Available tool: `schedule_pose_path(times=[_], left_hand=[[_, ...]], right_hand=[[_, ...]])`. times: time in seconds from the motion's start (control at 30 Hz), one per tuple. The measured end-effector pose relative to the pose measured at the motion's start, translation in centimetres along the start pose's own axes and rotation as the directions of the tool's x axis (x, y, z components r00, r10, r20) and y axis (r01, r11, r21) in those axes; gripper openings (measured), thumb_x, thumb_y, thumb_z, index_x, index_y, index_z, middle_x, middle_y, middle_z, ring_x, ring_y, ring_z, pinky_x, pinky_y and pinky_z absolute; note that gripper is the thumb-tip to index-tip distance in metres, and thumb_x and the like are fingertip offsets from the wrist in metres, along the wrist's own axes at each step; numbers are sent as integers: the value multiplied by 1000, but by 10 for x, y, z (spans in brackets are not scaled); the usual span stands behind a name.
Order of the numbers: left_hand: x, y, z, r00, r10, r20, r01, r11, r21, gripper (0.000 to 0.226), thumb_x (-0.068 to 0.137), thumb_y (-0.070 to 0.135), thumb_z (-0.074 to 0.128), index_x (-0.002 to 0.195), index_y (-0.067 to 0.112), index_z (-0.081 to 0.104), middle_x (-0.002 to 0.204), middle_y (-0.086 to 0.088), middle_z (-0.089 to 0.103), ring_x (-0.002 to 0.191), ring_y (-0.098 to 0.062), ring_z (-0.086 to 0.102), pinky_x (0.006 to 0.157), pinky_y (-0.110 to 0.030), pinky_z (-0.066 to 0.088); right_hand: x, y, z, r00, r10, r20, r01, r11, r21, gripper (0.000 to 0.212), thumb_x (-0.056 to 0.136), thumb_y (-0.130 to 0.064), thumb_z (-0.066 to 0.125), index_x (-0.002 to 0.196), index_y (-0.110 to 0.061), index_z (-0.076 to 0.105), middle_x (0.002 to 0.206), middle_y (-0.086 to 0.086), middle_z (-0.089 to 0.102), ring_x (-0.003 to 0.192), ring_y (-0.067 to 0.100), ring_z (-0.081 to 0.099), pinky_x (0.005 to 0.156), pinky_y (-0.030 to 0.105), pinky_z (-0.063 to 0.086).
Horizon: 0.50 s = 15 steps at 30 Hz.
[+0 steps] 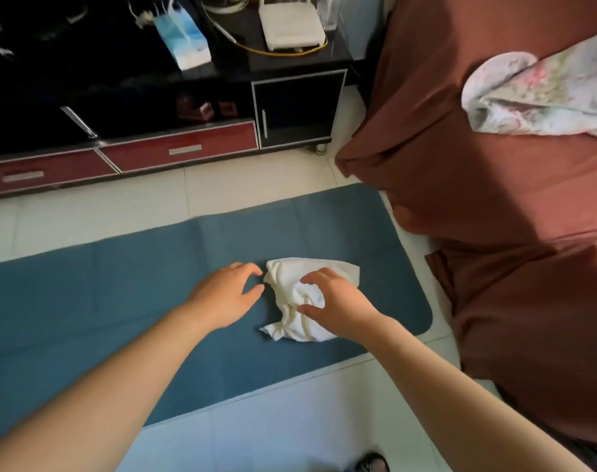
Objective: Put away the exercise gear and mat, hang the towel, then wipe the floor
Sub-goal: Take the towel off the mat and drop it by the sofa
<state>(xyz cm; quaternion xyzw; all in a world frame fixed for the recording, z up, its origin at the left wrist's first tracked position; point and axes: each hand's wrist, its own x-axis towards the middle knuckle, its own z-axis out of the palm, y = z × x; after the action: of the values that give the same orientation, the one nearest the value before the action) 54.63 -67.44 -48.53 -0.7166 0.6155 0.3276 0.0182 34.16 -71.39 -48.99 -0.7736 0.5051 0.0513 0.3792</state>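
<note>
A blue exercise mat lies flat across the tiled floor. A crumpled white towel rests on its right part. My right hand lies on top of the towel, fingers and thumb curled into the cloth. My left hand hovers just left of the towel with its fingers apart, fingertips close to the towel's edge and holding nothing.
A dark TV cabinet with red drawers runs along the far wall, a white router and a tissue pack on top. A sofa under a brown cover fills the right side, with a floral cloth on it. Pale floor tiles surround the mat.
</note>
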Motion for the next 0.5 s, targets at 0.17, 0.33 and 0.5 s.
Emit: schedule_pose_path(times=[0.17, 0.33, 0.5], left_hand=[[69, -48, 126, 997, -69, -31, 67, 997, -39, 32, 94, 38, 43, 124, 28, 48, 129, 10, 53, 104, -17, 55, 84, -29, 43], [127, -87, 224, 996, -57, -64, 49, 992, -120, 33, 92, 38, 48, 124, 28, 48, 128, 8, 53, 110, -16, 52, 93, -32, 42], [166, -110, 301, 987, -70, -147, 42, 982, -184, 36, 92, 32, 50, 126, 22, 48, 132, 2, 51, 120, -15, 48, 97, -27, 38]], right_hand=[[87, 101, 88, 998, 45, -47, -46, 999, -22, 59, 80, -41, 69, 131, -20, 46, 134, -1, 48, 117, 18, 49, 94, 27, 38], [149, 175, 168, 999, -5, -50, 1, 997, -82, 68, 79, -49, 68, 136, -24, 40, 143, 2, 37, 124, 22, 42, 100, 31, 37], [196, 223, 227, 989, -85, -118, 81, 996, -38, 85, 71, -54, 72, 141, -43, 25, 155, -2, 4, 133, 30, 32, 108, 41, 36]])
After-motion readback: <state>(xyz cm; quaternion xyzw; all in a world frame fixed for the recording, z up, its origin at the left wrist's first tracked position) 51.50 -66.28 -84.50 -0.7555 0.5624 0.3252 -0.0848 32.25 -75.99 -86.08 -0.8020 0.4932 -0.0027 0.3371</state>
